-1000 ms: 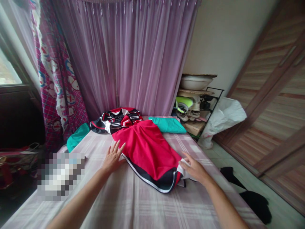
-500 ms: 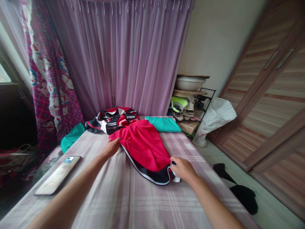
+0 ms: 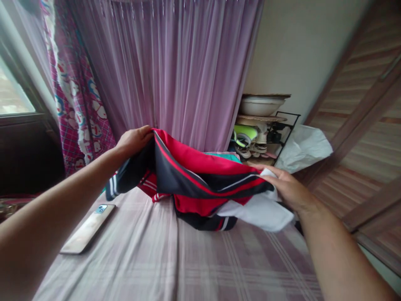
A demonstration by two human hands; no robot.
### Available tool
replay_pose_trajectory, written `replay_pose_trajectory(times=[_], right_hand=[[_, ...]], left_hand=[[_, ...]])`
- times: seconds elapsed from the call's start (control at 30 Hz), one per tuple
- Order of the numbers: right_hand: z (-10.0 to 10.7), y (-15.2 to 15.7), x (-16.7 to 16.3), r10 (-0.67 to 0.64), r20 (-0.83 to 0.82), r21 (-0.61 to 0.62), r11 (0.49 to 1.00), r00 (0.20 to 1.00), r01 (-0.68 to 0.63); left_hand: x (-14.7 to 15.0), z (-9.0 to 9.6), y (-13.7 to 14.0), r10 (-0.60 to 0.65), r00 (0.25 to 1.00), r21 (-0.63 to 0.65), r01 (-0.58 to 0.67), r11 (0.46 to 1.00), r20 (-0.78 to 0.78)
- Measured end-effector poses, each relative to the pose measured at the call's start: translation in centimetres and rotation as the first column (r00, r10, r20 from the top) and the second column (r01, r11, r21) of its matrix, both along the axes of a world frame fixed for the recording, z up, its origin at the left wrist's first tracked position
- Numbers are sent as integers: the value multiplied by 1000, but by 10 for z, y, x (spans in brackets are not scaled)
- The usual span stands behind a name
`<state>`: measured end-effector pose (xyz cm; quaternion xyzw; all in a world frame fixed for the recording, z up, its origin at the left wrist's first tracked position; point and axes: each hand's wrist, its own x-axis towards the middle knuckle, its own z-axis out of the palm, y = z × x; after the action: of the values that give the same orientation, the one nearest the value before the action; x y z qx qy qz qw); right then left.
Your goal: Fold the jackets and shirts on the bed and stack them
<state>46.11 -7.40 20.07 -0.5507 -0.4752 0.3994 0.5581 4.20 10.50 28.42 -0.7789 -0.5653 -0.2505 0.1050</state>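
Between my two hands a red, black and white jacket (image 3: 191,184) is stretched out, lifted above the bed (image 3: 200,267). My left hand (image 3: 136,138) is closed on its upper left corner, and a black sleeve with white stripes dangles below. On the other side my right hand (image 3: 286,188) pinches the right end, where white cloth hangs down. Red fabric shows along the top, with a black band edged in red and white below it. The lower folds hang close to the sheet; I cannot tell whether they touch it.
A phone (image 3: 89,230) lies face down at the bed's left. Folded teal cloth (image 3: 224,156) shows behind the jacket. Beyond stand a rack of shoes (image 3: 250,144) with a basin (image 3: 261,104) on top, a white bag (image 3: 303,146) and a wooden wardrobe (image 3: 360,125). Purple curtains (image 3: 188,75) hang behind.
Both hands have risen from the bed, lifting the jacket and spreading it in the air. The black, white and striped parts came up from the pile with it. The camera view has shifted slightly left.
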Motion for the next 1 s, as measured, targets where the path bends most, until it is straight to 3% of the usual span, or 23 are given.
replay_pose_trajectory(times=[0.07, 0.13, 0.17, 0.2, 0.23, 0.3, 0.43, 0.53, 0.63, 0.73, 0.8, 0.87, 1.0], right_hand=[[-9, 34, 12, -242, 25, 71, 968, 970, 240], [-29, 61, 28, -558, 85, 134, 827, 825, 546], [-41, 70, 36, -633, 147, 155, 773, 760, 615], [-55, 74, 43, -653, 220, 170, 757, 725, 631], [-70, 74, 47, -635, 314, 183, 770, 706, 611], [-99, 63, 49, -518, 514, 179, 844, 684, 505], [-147, 21, 13, -228, 770, 127, 970, 596, 207], [-171, -7, -31, -78, 884, 115, 992, 461, -54], [-184, -13, -68, -23, 947, 100, 969, 322, -227], [-182, 3, -83, -54, 938, 142, 961, 342, -239], [-171, 18, -78, -81, 890, 168, 973, 449, -158], [-153, 31, -61, -180, 791, 217, 976, 585, 7], [-115, 39, -6, -513, 366, 353, 848, 776, 395]], left_hand=[[27, 3, 16, 14, 999, 24, -14, 1000, -30], [51, -9, 30, 24, 999, 41, -23, 999, -30], [60, -21, 34, 34, 999, 37, -32, 999, -30], [65, -35, 37, 18, 999, 13, -17, 1000, -45], [67, -52, 37, -14, 997, -26, 12, 1000, -78], [60, -92, 32, -21, 993, -100, 9, 995, -120], [16, -174, 7, 35, 990, -211, -64, 975, -138], [-19, -223, -15, -6, 995, -271, -22, 962, -102], [-34, -249, -33, -122, 988, -258, 94, 962, -97], [-29, -247, -38, -104, 991, -272, 78, 959, -83], [-23, -229, -35, -27, 998, -316, 9, 949, -53], [-22, -202, -27, 79, 996, -351, -87, 933, -35], [-42, -143, -13, 209, 978, -265, -204, 942, -9]])
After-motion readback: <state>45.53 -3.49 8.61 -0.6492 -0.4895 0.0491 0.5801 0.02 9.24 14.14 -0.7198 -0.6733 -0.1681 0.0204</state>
